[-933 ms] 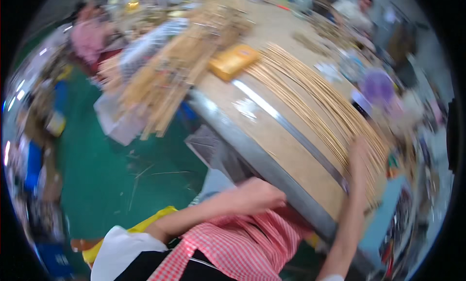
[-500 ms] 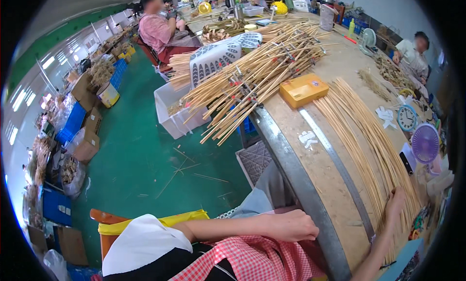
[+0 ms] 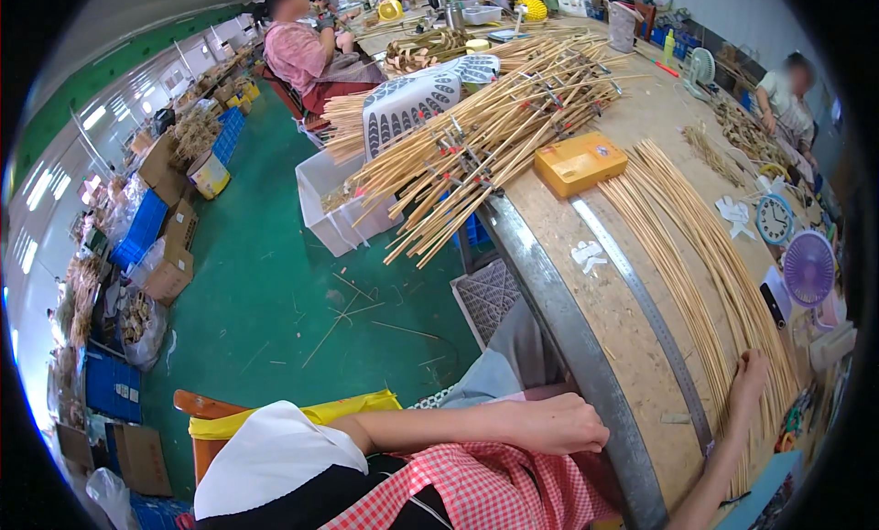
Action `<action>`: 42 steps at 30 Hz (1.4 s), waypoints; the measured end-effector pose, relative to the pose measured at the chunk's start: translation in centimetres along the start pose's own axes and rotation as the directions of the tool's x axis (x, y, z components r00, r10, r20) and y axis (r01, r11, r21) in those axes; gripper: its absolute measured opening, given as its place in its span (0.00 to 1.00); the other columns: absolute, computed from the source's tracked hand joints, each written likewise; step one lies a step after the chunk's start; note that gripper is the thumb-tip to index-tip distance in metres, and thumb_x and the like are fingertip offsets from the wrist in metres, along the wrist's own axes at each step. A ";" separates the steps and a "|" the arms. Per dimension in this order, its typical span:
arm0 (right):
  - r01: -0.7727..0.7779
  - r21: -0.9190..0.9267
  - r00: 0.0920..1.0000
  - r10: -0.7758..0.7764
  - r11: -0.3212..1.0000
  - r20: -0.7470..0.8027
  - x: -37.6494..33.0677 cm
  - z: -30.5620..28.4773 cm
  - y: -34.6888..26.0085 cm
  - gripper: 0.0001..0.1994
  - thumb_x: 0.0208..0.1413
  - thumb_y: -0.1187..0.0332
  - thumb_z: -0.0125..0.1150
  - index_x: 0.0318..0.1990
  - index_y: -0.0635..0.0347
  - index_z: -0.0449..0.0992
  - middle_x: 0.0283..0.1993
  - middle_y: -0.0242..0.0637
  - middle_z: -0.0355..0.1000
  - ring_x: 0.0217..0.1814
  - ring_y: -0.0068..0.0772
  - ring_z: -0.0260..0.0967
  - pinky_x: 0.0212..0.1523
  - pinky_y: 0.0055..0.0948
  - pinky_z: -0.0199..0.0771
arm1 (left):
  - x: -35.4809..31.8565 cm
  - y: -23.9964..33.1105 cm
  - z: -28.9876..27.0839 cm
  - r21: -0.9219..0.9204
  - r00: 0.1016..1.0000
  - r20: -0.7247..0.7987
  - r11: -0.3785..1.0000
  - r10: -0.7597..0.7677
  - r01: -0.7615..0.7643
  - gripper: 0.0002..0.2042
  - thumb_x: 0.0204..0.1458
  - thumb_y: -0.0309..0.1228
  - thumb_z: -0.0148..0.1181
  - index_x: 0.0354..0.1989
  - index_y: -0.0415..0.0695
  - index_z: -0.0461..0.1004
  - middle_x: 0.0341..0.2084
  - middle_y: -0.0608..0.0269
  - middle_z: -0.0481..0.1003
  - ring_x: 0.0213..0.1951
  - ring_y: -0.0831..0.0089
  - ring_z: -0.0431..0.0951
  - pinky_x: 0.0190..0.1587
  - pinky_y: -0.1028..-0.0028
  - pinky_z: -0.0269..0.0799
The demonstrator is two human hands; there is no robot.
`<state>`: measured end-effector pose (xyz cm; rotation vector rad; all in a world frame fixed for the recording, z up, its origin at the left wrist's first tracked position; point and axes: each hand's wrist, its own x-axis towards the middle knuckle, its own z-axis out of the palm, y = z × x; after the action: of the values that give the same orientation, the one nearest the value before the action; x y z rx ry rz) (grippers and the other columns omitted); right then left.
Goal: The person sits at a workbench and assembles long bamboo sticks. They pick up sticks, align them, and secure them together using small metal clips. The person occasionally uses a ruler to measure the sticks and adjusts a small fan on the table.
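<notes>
Long thin tan sticks (image 3: 673, 242) lie in two loose bundles along the right side of the table, running toward me. My right hand (image 3: 749, 383) is on the near part of the right bundle, fingers curled around some sticks; the fingertips are partly hidden. My left hand (image 3: 577, 425) is a closed fist at the table's metal edge (image 3: 586, 356), with nothing showing in it. Between my hands a long steel ruler (image 3: 641, 301) lies on the tabletop. Beyond the ruler's far end sits a yellow box (image 3: 580, 164).
A big pile of sticks with clips (image 3: 485, 136) overhangs the table's left edge, above a white bin (image 3: 334, 214). At right stand a clock (image 3: 774, 219), a purple fan (image 3: 809, 268) and a dark phone (image 3: 772, 306). Two co-workers sit farther off, with boxes (image 3: 165, 269) along the left.
The view has shifted slightly. Both my hands keep nearly the same places and poses. The co-worker at right has shifted posture a little.
</notes>
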<state>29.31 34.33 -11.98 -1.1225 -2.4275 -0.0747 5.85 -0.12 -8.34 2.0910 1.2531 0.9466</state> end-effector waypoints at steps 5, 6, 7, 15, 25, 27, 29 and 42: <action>0.041 -0.169 0.998 -0.050 0.985 -0.050 -0.6 1.7 2.4 0.03 0.51 0.77 0.48 0.33 0.64 0.67 0.34 0.51 0.64 0.39 0.53 0.62 0.39 0.44 0.62 | 0.0 -0.3 -0.5 0.028 0.999 0.015 0.999 -0.042 0.042 0.08 0.50 0.31 0.54 0.25 0.38 0.70 0.21 0.51 0.72 0.27 0.54 0.75 0.30 0.62 0.70; 0.155 -0.209 0.959 -0.197 0.966 -0.203 -0.9 2.9 4.2 0.03 0.51 0.75 0.45 0.30 0.64 0.66 0.31 0.51 0.63 0.35 0.53 0.62 0.35 0.45 0.60 | 0.3 -0.4 -0.3 0.020 1.000 -0.004 1.000 -0.010 0.010 0.08 0.48 0.31 0.55 0.25 0.38 0.71 0.20 0.51 0.73 0.27 0.55 0.75 0.29 0.62 0.70; 0.099 -0.178 0.983 -0.124 0.979 -0.134 -0.5 2.8 3.6 0.05 0.51 0.74 0.43 0.30 0.65 0.65 0.31 0.52 0.63 0.36 0.54 0.61 0.35 0.45 0.60 | 0.4 -0.3 -0.3 0.047 1.000 -0.016 0.999 -0.022 0.023 0.08 0.48 0.31 0.55 0.25 0.39 0.71 0.20 0.51 0.73 0.27 0.55 0.76 0.29 0.62 0.71; -0.045 -0.125 0.998 0.051 0.991 0.043 0.8 -0.7 -1.6 0.04 0.46 0.79 0.46 0.31 0.66 0.67 0.34 0.51 0.68 0.40 0.53 0.65 0.40 0.46 0.66 | 0.3 -0.2 -0.2 0.133 0.996 0.046 0.989 -0.075 0.068 0.07 0.50 0.31 0.57 0.33 0.42 0.74 0.24 0.54 0.74 0.27 0.58 0.76 0.28 0.64 0.72; -0.150 -0.128 0.988 0.143 0.980 -0.064 1.0 -4.4 -3.6 0.04 0.52 0.75 0.47 0.34 0.65 0.65 0.35 0.51 0.69 0.41 0.54 0.66 0.38 0.46 0.64 | 0.4 0.2 -0.2 0.116 0.998 0.005 0.991 -0.063 0.062 0.06 0.50 0.30 0.56 0.29 0.41 0.73 0.21 0.54 0.74 0.25 0.56 0.75 0.28 0.62 0.70; -0.171 -0.090 0.979 0.159 0.981 -0.127 1.2 -6.4 -4.9 0.04 0.52 0.75 0.48 0.34 0.66 0.66 0.34 0.51 0.70 0.39 0.54 0.67 0.37 0.46 0.64 | 0.4 0.2 -0.3 0.125 0.998 0.011 0.990 -0.065 0.064 0.06 0.50 0.30 0.58 0.30 0.42 0.74 0.23 0.56 0.75 0.27 0.59 0.76 0.28 0.64 0.71; -0.257 0.037 0.962 0.259 0.966 -0.087 1.1 -8.4 -6.1 0.04 0.51 0.75 0.49 0.33 0.67 0.68 0.32 0.52 0.70 0.37 0.54 0.68 0.35 0.44 0.65 | 0.4 0.3 -0.1 0.107 0.997 -0.014 0.992 -0.071 0.072 0.06 0.49 0.30 0.59 0.32 0.42 0.74 0.24 0.57 0.75 0.28 0.60 0.77 0.29 0.65 0.72; -0.516 0.629 0.833 0.511 0.582 0.211 -11.9 -14.0 -19.2 0.03 0.53 0.77 0.53 0.31 0.68 0.70 0.21 0.33 0.67 0.23 0.19 0.62 0.25 0.21 0.62 | 0.6 0.9 -1.7 -0.394 0.902 -0.253 0.889 -0.351 0.235 0.08 0.52 0.24 0.57 0.39 0.37 0.75 0.30 0.56 0.78 0.31 0.72 0.79 0.33 0.76 0.74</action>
<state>27.25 9.82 -1.88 -1.3850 -1.7513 0.9226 5.18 0.13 -6.40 1.4552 1.3881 1.2901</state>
